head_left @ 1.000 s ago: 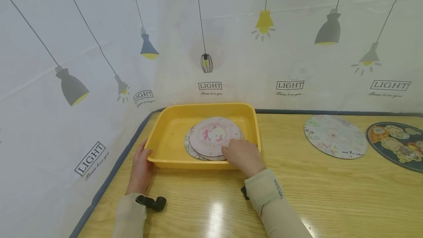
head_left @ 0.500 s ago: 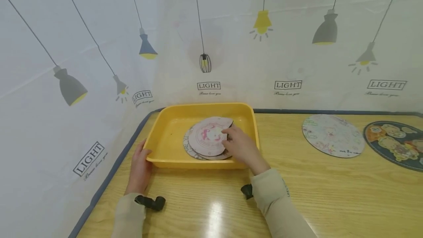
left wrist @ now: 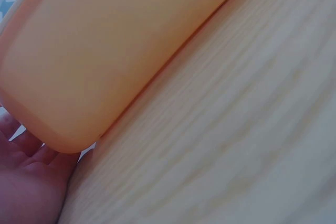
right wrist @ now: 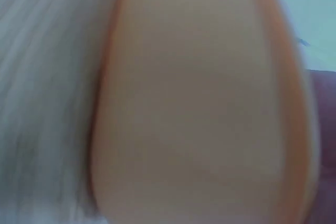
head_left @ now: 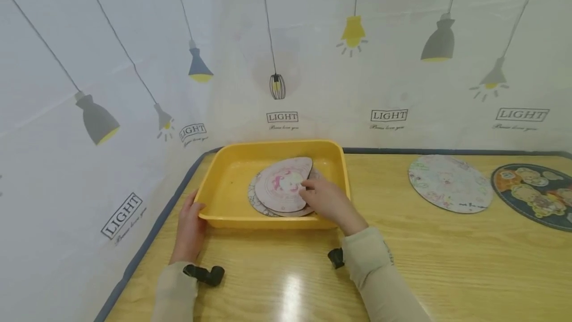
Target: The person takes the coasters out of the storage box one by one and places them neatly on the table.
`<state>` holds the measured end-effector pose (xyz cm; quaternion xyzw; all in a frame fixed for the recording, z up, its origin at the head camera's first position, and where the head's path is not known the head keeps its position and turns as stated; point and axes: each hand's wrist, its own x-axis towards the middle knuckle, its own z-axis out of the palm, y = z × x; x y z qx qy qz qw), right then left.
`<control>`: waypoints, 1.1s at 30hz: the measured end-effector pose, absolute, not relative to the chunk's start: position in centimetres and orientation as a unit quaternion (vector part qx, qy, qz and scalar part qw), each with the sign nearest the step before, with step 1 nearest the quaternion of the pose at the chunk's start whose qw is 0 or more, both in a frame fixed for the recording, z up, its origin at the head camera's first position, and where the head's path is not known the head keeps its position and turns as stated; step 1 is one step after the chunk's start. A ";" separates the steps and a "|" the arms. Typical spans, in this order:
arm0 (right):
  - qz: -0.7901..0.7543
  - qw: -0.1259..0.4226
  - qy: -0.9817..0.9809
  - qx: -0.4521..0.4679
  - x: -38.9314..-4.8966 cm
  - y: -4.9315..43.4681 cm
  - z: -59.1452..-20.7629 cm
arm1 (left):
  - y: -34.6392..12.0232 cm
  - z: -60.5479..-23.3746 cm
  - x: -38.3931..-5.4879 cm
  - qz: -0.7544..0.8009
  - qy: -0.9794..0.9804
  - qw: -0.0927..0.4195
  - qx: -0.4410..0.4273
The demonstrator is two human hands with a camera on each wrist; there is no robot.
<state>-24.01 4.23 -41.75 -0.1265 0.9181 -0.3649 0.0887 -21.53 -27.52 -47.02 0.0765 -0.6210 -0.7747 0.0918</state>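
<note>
A yellow tray (head_left: 228, 178) stands on the wooden table near the back edge. At its left front corner my left hand (head_left: 189, 230) holds on, the thumb over the rim. Inside lies a small stack of round mats. The top one, a pink round mat (head_left: 274, 190) with a printed figure, is bent up along its right side, where my right hand (head_left: 329, 201) pinches it. Beneath it, the edge of a patterned round mat (head_left: 256, 201) shows. In the right wrist view the tray's side wall (right wrist: 189, 98) covers most of the hand's work.
To the right on the wooden table (head_left: 402, 262) lie a white round mat (head_left: 449, 183) with coloured drawings and a dark round mat (head_left: 536, 193) with bear pictures. A white sheet (head_left: 313, 63) printed with lamps rises behind and to the left.
My right hand has drawn back a little from over the mats' right edge, and the pink round mat's right side has lifted and bent. The left hand stays at the tray's corner.
</note>
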 end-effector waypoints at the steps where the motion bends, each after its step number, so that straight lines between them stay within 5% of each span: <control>1: -0.329 0.081 0.931 -0.133 -23.9 4.2 -41.9 | -27.5 -47.0 -21.6 -0.775 -0.621 0.093 0.075; 10: -0.228 0.035 0.963 -0.138 -23.7 3.8 -42.5 | -27.3 -47.0 -22.0 -0.773 -0.624 0.096 0.061; 27: -0.354 -0.108 0.923 -0.104 -24.0 4.1 -42.6 | -27.5 -47.3 -21.8 -0.780 -0.615 0.099 0.066; 33: -0.347 -0.094 0.928 -0.101 -24.0 4.0 -42.6 | -27.5 -47.3 -21.6 -0.778 -0.618 0.098 0.062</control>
